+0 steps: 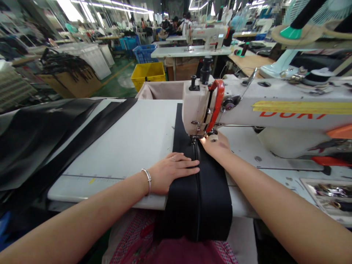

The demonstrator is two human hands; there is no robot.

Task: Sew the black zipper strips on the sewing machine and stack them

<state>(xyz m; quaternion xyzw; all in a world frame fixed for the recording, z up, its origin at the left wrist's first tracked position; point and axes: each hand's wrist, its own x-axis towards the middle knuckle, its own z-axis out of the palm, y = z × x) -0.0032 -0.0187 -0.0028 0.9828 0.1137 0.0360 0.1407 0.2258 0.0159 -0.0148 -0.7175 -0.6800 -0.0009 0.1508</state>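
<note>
In the head view, the black strip (213, 194) runs lengthwise under the needle of the near sewing machine (189, 106), a zipper-like line down its middle, its near end hanging over the table's near edge. The left hand (176, 170) lies flat on its left half, fingers extended and gripping nothing. The right hand (217, 145) reaches to its right side by the presser foot; the machine head partly covers the fingers, so I cannot tell whether they pinch it or only rest there. A red lever (217, 104) stands on the machine head, above that hand. Black sheets (55, 117) spread over the left side, and a tray (308, 185) of small metal parts sits at the right. Beyond the far edge are a beige bin (165, 88) and a yellow crate (148, 71).

Large red letters mark the near machine's arm, their tops covered by yellow tape (302, 107); the far machine (209, 36) bears red lettering ending in "UKI".

The white table (110, 146) has a ruler scale (107, 179) along its near edge. Behind stretches a workshop with a green floor (118, 79), rows of ceiling lights and people far back
</note>
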